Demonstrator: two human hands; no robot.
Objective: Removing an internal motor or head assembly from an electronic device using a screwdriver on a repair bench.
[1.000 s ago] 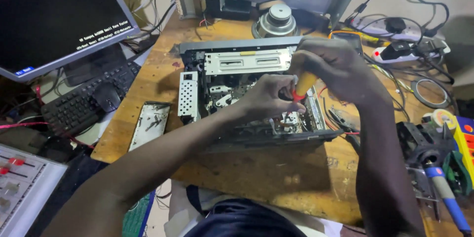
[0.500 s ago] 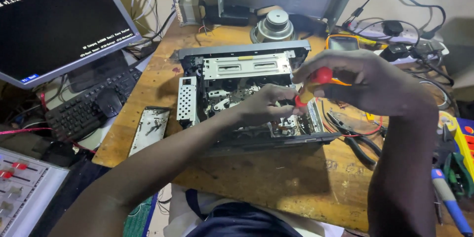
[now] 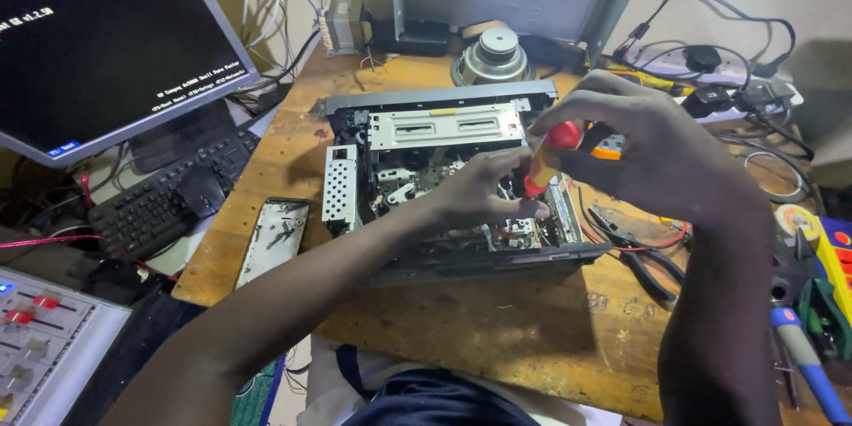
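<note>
Opened cassette deck (image 3: 444, 177) on the wooden bench (image 3: 497, 328), its mechanism exposed. The right hand (image 3: 639, 146), grip clamped around a red-and-yellow screwdriver (image 3: 546, 158), holds it tilted over the deck's right side. The left hand (image 3: 484, 191), fingers curled together, rests inside the deck, touching the screwdriver's lower end. Pliers (image 3: 635, 244) lie right of the deck.

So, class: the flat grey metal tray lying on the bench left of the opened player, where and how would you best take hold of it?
Take the metal tray by its long edges, near the middle, coming from above. It lies flat on the wooden bench, long and narrow, so a grip across its width seems likeliest to hold. Its left edge sits near the bench edge, and small loose parts appear to lie in it, so keep it level.
</note>
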